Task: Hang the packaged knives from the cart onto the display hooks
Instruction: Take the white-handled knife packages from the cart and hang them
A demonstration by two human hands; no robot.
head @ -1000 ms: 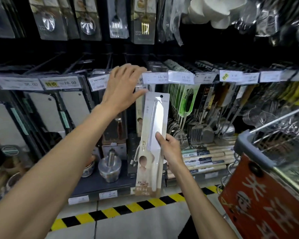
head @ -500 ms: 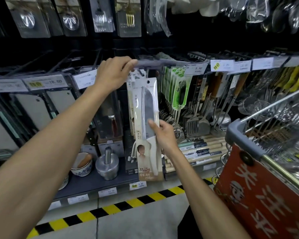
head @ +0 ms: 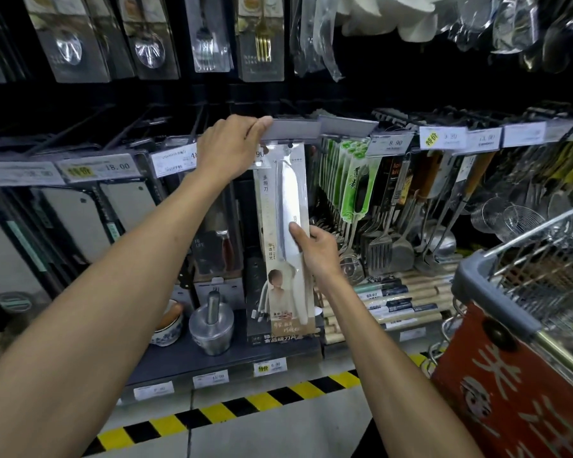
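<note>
as left hand (head: 227, 150) flips price tag (head: 295, 128) up, packaged knife (head: 283, 206) now meets hook (head: 290, 145)

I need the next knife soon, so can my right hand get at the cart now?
Likely yes, once freed: the right hand grips the knife package, but nothing stands between it and the cart beside it.
</note>
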